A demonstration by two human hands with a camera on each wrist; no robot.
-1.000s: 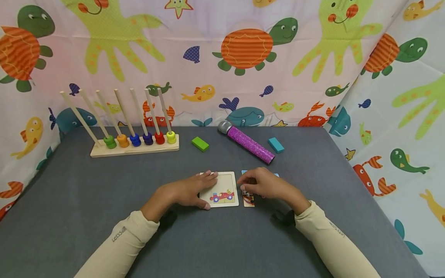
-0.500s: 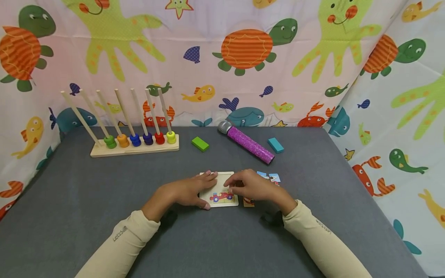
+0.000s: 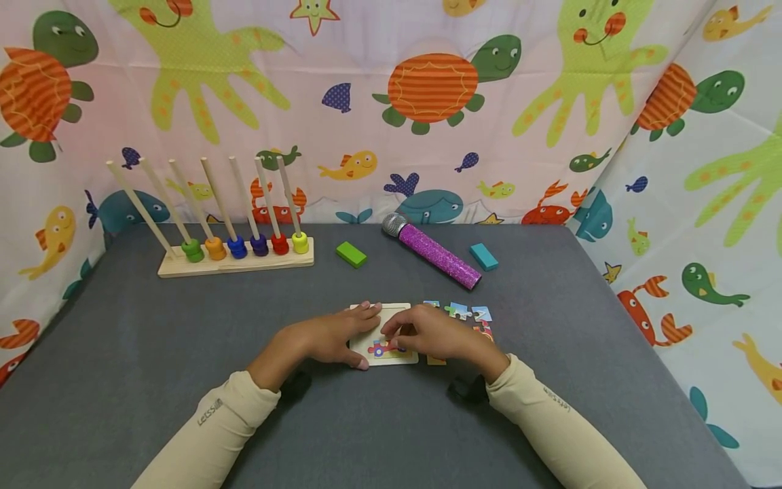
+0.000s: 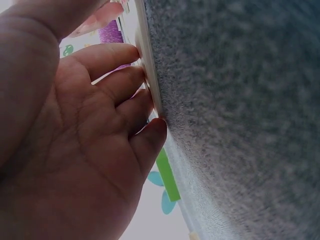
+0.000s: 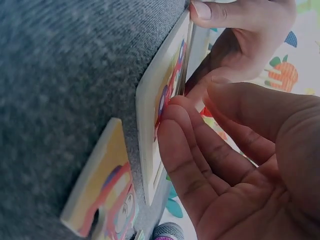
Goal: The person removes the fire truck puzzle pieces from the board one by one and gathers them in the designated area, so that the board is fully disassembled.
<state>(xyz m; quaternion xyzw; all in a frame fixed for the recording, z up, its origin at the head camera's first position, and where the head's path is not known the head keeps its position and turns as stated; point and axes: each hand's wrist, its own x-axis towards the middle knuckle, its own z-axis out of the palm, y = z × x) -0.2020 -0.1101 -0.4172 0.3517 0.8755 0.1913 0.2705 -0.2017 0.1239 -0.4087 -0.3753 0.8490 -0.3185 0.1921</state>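
Two hands at one wooden puzzle tray (image 3: 397,309), near the front middle of the grey surface (image 3: 153,326).

Head view: left hand (image 3: 326,336) lies flat on the tray's left part, fingers straight, thumb at the near edge. Right hand (image 3: 436,333) covers the tray's right part, fingers bent down onto the red car picture; whether they pinch a piece cannot be told from here. Loose puzzle pieces (image 3: 464,312) lie just right of the tray, one yellow piece (image 3: 436,360) at the near right corner. Behind, well apart: peg rack (image 3: 235,261) with coloured rings, green block (image 3: 351,254), purple microphone (image 3: 432,250), teal block (image 3: 484,257). Printed sea-animal cloth (image 3: 391,102) at the back and sides.

Left wrist view: left-hand fingers (image 4: 117,85) straight, tips pressing the tray's edge (image 4: 150,80).

Right wrist view: right-hand fingers (image 5: 190,150) relaxed, tips touching the tray (image 5: 155,105) at the car picture, nothing gripped. Separate picture piece (image 5: 102,185) lies just beside the tray
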